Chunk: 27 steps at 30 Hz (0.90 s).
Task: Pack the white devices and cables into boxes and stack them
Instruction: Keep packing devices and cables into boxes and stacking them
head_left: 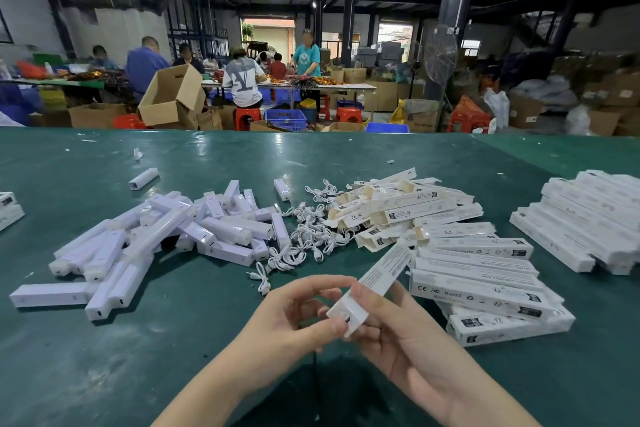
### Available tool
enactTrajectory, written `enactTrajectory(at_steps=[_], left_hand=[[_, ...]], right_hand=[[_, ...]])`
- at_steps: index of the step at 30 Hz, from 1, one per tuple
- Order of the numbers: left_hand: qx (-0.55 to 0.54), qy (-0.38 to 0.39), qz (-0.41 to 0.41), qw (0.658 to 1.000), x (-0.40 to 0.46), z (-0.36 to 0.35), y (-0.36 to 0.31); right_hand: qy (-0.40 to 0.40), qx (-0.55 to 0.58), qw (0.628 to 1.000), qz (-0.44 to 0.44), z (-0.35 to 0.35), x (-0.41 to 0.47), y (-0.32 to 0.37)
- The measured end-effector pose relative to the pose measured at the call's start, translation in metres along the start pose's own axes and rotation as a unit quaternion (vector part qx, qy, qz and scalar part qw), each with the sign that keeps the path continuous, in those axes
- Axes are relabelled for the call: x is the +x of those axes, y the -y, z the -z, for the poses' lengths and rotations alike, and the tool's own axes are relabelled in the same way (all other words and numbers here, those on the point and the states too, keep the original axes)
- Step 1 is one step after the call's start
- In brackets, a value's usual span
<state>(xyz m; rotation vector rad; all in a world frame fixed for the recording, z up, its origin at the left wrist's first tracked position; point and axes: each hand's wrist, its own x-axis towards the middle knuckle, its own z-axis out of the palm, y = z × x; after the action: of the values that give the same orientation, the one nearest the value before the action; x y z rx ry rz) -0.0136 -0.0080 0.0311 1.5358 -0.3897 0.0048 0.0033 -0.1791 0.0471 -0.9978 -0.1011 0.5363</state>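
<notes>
While the box (pixel 372 284) runs lengthwise from its near end up and away to the right over the green table (pixel 173 340), I see it lifted between both hands. My right hand (pixel 391 333) cradles its near end from beneath, fingers curled, and my left hand (pixel 294 315) pinches that end flap.

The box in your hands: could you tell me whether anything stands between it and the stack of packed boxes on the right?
Nothing visible does. The box, held by both hands, the left hand and the right hand, sits just beside the stack of packed boxes, with only bare table between.
</notes>
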Motion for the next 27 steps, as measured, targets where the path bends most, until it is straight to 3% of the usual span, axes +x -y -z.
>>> enactTrajectory(at_steps=[4, 9, 15, 18, 22, 27], left_hand=[[0.021, 0.007, 0.024, 0.999, 0.001, -0.002, 0.001], [0.049, 0.000, 0.065, 0.997, 0.000, -0.002, 0.005], [0.064, -0.028, 0.084, 0.994, 0.003, 0.000, 0.008], [0.103, -0.027, 0.092, 0.990, 0.003, 0.002, 0.015], [0.171, -0.037, 0.098, 0.980, 0.004, 0.000, 0.025], [0.238, -0.043, 0.045, 0.969, 0.020, -0.021, 0.027]], right_hand=[[-0.044, -0.013, 0.997, 0.055, 0.004, -0.009, -0.002], [-0.116, 0.076, 0.982, 0.126, 0.014, -0.025, -0.008], [-0.159, 0.088, 0.978, 0.103, 0.043, -0.035, 0.008], [-0.162, 0.046, 0.985, 0.040, 0.056, -0.037, 0.022], [-0.158, -0.101, 0.981, -0.039, 0.077, -0.049, 0.045], [-0.222, -0.204, 0.953, 0.015, 0.112, -0.065, 0.060]])
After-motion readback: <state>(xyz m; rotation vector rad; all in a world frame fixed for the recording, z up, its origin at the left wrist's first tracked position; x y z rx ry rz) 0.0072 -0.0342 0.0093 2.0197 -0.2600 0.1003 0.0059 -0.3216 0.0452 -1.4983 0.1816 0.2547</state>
